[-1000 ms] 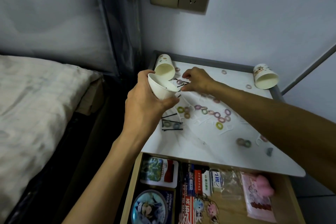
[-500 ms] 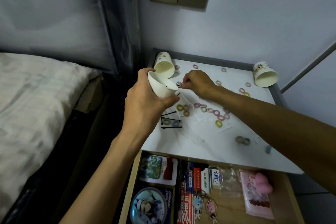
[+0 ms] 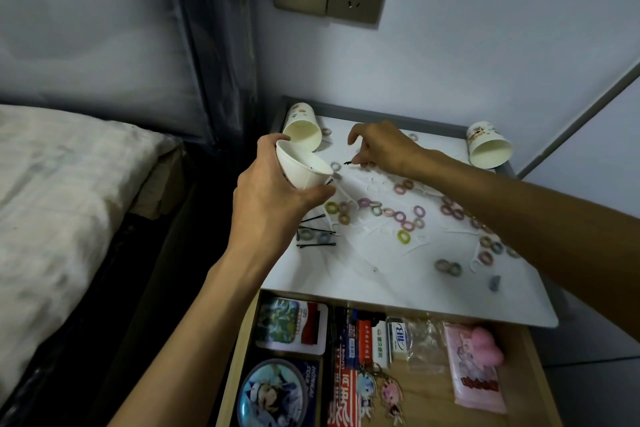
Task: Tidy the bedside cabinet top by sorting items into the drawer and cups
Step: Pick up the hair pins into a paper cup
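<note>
Smooth paper cup (image 3: 304,172), thin black hairpin (image 3: 347,162)

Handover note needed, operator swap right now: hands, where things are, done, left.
Left hand: grip round a white paper cup, tilted toward the right.
Right hand: pinches a black hairpin near that cup's mouth.
Things: back-left cup and back-right cup lie on their sides; hair ties, loose hairpins and floss picks are scattered over the cabinet top; drawer is open, with cards and packets inside.
Done: drawer looks stocked.
Left: drop this pin in, then sort the remaining pins, ties and picks into cups.
</note>
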